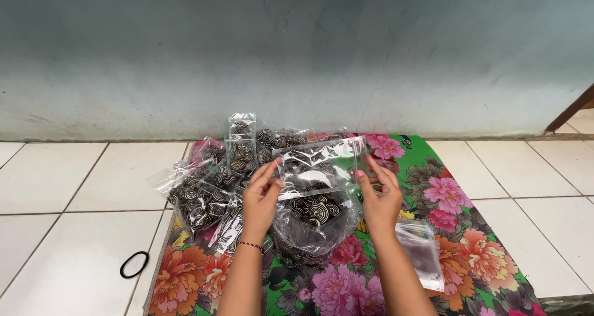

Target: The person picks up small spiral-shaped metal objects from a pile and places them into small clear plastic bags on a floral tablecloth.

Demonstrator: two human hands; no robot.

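1. Grey-green plaster wall [297,50] fills the upper half of the frame; white floor tiles [55,217] run below it. No risk arises from either, save that any item rolling off the cloth would land on hard tile.

2. Flowered cloth [482,248], green with pink and orange blooms, lies on the floor from centre to lower right. Its busy print could mask a small dropped disc.

3. Large clear bag [312,226] of dark discs with pale spiral markings stands open at lower centre, between the two forearms. Its soft walls slump; a knock from either wrist could tip it and spill the contents.

4. Filled small packets [207,189] lie heaped at centre left, some leaning, one standing upright [241,139]. The stack looks loose and may slide onto the tile.

5. Small clear pouch [322,164] is held up at frame centre, above the large bag. It appears empty or nearly so; this cannot be confirmed. Thin film is slippery, so an uneven pull could crease or tear it.

6. Left hand [260,198] pinches the pouch's left edge between fingertips. Right hand [380,195] pinches the right edge likewise. Neither hand is clenched; both grips are light, so the pouch could slip.

7. Empty pouches [424,251] lie at lower right, beside the right forearm, which could sweep them aside.

8. Black elastic band [134,264] lies on the tile at lower left, well apart.
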